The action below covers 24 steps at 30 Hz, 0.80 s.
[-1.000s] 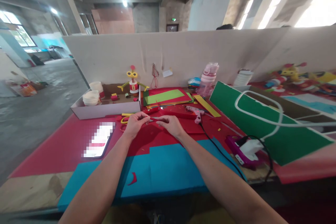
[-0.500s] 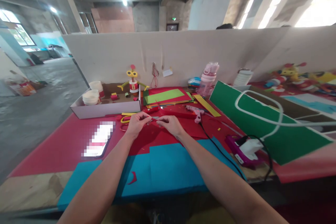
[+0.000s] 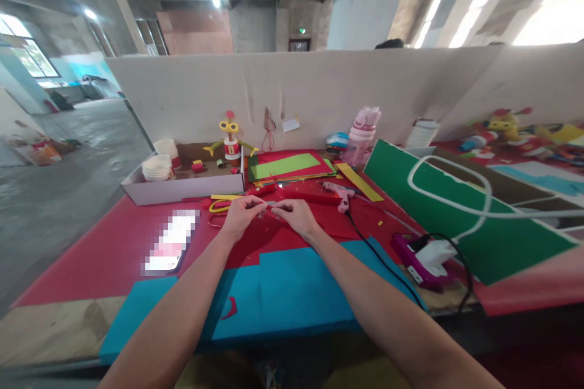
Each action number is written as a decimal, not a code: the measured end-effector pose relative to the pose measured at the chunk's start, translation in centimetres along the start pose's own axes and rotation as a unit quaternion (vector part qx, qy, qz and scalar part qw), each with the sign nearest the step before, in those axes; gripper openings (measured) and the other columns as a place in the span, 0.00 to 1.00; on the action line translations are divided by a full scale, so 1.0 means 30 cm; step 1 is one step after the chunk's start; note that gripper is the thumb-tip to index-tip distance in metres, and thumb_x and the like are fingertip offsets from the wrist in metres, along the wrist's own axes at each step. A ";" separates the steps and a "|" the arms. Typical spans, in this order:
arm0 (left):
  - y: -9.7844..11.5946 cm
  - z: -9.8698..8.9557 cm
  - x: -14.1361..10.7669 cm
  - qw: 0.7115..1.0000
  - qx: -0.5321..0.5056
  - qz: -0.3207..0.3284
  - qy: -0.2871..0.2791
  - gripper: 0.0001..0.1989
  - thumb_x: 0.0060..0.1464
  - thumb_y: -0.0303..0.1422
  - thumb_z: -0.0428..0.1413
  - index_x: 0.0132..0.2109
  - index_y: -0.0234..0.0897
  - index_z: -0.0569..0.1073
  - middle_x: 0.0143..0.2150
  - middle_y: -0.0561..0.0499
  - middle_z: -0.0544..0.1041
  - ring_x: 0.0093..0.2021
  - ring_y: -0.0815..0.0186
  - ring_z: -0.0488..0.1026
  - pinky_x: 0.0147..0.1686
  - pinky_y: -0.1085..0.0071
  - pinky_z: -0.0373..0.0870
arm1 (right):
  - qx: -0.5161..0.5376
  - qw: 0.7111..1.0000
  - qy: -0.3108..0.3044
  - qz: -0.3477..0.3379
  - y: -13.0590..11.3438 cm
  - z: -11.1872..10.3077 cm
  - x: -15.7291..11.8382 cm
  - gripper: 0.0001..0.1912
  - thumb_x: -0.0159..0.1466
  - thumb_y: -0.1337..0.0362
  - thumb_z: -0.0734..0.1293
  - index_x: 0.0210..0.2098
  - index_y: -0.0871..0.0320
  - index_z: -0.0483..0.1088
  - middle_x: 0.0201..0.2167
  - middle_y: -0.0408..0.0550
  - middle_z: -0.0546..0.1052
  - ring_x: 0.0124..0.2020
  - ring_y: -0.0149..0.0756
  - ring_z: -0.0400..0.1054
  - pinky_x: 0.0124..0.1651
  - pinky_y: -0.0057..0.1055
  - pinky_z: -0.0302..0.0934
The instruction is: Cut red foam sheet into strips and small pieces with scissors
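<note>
My left hand [image 3: 243, 216] and my right hand [image 3: 294, 216] meet over the red sheet, fingertips nearly touching. Each is closed in a pinch of thumb and fingers. A thin, small piece seems to lie between them, mostly covered by the fingers, so its kind is unclear. Yellow-handled scissors [image 3: 219, 205] lie just left of my left hand. Beyond my right hand rests a pink hot glue gun [image 3: 345, 194] with a black cord. Blue paper [image 3: 310, 285] covers the table's near edge under my forearms, with a curved red scrap [image 3: 232, 307] on it.
A phone [image 3: 176, 243] lies at left. Behind it, a shallow box [image 3: 191, 187] holds paper cups and a yellow-headed figure [image 3: 230, 144]. Green and red sheets [image 3: 287, 165] are stacked at the back. A purple power strip [image 3: 422, 267], a green board [image 3: 438, 219] and a pink bottle [image 3: 364, 134] stand right.
Both hands stay in nearly the same place, still pinching. The fingers have shifted slightly, and the reddish bit that showed between them is now less visible.
</note>
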<state>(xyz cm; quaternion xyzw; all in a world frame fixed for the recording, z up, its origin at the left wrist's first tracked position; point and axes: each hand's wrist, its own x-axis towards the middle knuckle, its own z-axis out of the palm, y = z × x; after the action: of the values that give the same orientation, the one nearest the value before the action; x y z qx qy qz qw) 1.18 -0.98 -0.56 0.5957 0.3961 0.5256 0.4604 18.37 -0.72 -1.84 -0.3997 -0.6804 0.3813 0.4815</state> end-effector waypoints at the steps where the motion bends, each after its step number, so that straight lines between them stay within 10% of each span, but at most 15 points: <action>1: -0.002 0.003 0.000 1.000 -0.001 -0.006 -0.003 0.09 0.43 0.36 0.63 0.29 0.34 0.76 0.22 0.53 0.73 0.24 0.70 0.67 0.28 0.73 0.64 | 0.000 1.000 -0.001 -0.003 0.001 0.001 -0.001 0.12 0.56 0.57 0.68 0.31 0.59 0.79 0.22 0.44 0.78 0.24 0.33 0.69 0.30 0.28 0.61; 24: -0.015 -0.026 0.018 0.992 -0.109 -0.026 0.052 0.14 0.42 0.38 0.65 0.35 0.34 0.79 0.26 0.51 0.77 0.28 0.69 0.71 0.33 0.72 0.67 | -0.055 0.997 0.043 -0.018 0.007 -0.011 0.001 0.10 0.58 0.59 0.68 0.33 0.57 0.79 0.30 0.45 0.81 0.32 0.40 0.75 0.36 0.30 0.65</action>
<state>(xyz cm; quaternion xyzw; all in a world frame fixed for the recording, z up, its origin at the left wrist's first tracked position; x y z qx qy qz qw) 0.48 -0.23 -0.85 0.5034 0.3755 0.5836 0.5147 18.73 -0.58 -1.94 -0.4294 -0.6861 0.3165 0.4947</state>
